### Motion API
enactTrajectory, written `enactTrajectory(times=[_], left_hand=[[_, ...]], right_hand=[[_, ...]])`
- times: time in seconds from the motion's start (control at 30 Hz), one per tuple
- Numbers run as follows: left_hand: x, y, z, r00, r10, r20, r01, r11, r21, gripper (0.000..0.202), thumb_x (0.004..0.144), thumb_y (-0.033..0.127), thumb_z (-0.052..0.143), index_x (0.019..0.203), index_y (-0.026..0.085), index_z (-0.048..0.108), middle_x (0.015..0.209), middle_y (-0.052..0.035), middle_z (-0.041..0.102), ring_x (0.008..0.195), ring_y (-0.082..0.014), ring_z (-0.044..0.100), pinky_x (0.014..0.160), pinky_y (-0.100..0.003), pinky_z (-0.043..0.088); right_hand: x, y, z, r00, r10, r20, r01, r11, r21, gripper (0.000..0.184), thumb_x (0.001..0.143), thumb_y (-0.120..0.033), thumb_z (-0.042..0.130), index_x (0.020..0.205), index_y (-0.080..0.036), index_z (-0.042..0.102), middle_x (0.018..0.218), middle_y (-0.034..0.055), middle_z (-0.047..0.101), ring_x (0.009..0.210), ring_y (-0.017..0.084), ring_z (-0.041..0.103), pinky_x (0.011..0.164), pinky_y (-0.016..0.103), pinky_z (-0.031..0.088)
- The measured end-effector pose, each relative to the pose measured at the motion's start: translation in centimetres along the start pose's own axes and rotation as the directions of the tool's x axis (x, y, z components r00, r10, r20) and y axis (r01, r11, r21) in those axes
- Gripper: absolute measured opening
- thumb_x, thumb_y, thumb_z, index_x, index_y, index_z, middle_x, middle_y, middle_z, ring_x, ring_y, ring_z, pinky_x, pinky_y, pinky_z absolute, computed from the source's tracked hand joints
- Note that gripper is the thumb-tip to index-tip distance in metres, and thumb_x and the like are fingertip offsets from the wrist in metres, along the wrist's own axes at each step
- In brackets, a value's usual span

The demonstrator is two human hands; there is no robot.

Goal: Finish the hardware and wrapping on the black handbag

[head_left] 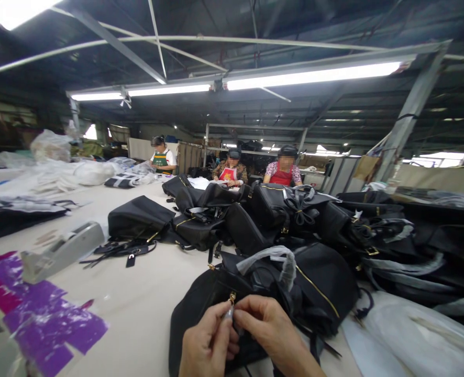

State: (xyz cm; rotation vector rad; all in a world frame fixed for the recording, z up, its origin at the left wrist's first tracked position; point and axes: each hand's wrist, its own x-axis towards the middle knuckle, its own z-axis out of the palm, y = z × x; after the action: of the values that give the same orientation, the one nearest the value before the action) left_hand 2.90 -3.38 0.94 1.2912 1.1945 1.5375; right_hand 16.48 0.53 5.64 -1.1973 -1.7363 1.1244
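A black handbag (pixel 190 298) lies on the table right in front of me, gold hardware on its upper part. My left hand (pixel 208 340) pinches a small zipper pull (pixel 230 311) hanging from a gold ring; a bit of clear wrapping seems to cover it. Close beside it, my right hand (pixel 273 324) has thumb and forefinger pressed together at the same pull, touching what looks like its thin wrapping. My fingers partly hide the pull. Behind my hands, a strap wrapped in white film (pixel 289 267) arches over the black leather, near a gold zipper (pixel 316 288).
Black bags (pixel 263 209) are heaped across the middle and right. At left are a tape dispenser (pixel 65 251) and purple plastic sheets (pixel 51 319). White foam sheeting (pixel 420 324) lies at lower right. Several co-workers in aprons (pixel 281 175) sit or stand across the table.
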Motion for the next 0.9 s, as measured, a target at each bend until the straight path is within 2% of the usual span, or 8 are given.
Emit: enactTrajectory(times=[0.1, 0.23, 0.5, 0.73, 0.83, 0.9], left_hand=[[-0.1, 0.3, 0.4, 0.997, -0.080, -0.011, 0.077, 0.986, -0.149, 0.056, 0.075, 0.069, 0.064, 0.096, 0.017, 0.065, 0.057, -0.0011, 0.065, 0.046, -0.0135, 0.061, 0.043, -0.020, 0.049], [-0.2, 0.6, 0.7, 0.983, -0.183, 0.001, 0.175, 0.937, -0.302, 0.061, 0.066, 0.069, 0.072, 0.095, 0.015, 0.062, 0.055, 0.0004, 0.066, 0.043, -0.0106, 0.058, 0.040, -0.017, 0.046], [0.2, 1.2, 0.2, 0.958, -0.273, 0.091, 0.286, 0.867, -0.407, 0.062, 0.063, 0.065, 0.077, 0.092, 0.013, 0.061, 0.053, -0.0001, 0.067, 0.040, -0.0100, 0.058, 0.037, -0.015, 0.043], [0.0, 0.9, 0.4, 0.988, -0.152, 0.002, 0.147, 0.954, -0.260, 0.060, 0.068, 0.067, 0.072, 0.093, 0.013, 0.064, 0.054, 0.0006, 0.064, 0.043, -0.0091, 0.056, 0.040, -0.015, 0.044], [0.0, 0.9, 0.4, 0.991, -0.130, 0.012, 0.130, 0.967, -0.219, 0.061, 0.069, 0.069, 0.069, 0.093, 0.013, 0.064, 0.053, 0.0007, 0.062, 0.043, -0.0086, 0.054, 0.040, -0.015, 0.043], [0.1, 1.0, 0.3, 0.991, -0.132, 0.022, 0.133, 0.969, -0.206, 0.062, 0.069, 0.071, 0.068, 0.093, 0.013, 0.064, 0.053, 0.0013, 0.061, 0.042, -0.0083, 0.053, 0.040, -0.015, 0.042]], right_hand=[[-0.5, 0.6, 0.6, 0.997, -0.036, -0.074, 0.039, 0.999, 0.034, 0.020, 0.077, -0.034, 0.059, 0.070, -0.016, 0.065, 0.064, 0.0000, 0.060, 0.062, 0.016, 0.052, 0.058, 0.025, 0.039], [-0.8, 2.2, 2.0, 0.974, -0.106, -0.199, 0.114, 0.993, 0.029, 0.019, 0.084, -0.036, 0.056, 0.074, -0.019, 0.059, 0.066, -0.0011, 0.059, 0.062, 0.016, 0.054, 0.058, 0.024, 0.041], [-1.3, 5.4, 3.3, 0.937, -0.184, -0.298, 0.177, 0.983, -0.051, 0.024, 0.088, -0.042, 0.057, 0.078, -0.021, 0.062, 0.065, -0.0016, 0.062, 0.060, 0.015, 0.058, 0.057, 0.021, 0.044], [-1.2, 4.7, 4.6, 0.871, -0.228, -0.436, 0.221, 0.973, -0.067, 0.019, 0.088, -0.038, 0.059, 0.080, -0.022, 0.067, 0.071, 0.0006, 0.068, 0.064, 0.017, 0.063, 0.062, 0.021, 0.049], [-1.3, 4.4, 4.7, 0.824, -0.288, -0.488, 0.287, 0.955, -0.079, 0.015, 0.085, -0.034, 0.064, 0.080, -0.022, 0.070, 0.082, 0.0047, 0.068, 0.070, 0.019, 0.065, 0.063, 0.023, 0.051], [-1.4, 4.5, 4.6, 0.796, -0.292, -0.530, 0.281, 0.954, -0.104, 0.016, 0.083, -0.035, 0.065, 0.075, -0.021, 0.070, 0.085, 0.0060, 0.066, 0.068, 0.019, 0.063, 0.061, 0.025, 0.051]])
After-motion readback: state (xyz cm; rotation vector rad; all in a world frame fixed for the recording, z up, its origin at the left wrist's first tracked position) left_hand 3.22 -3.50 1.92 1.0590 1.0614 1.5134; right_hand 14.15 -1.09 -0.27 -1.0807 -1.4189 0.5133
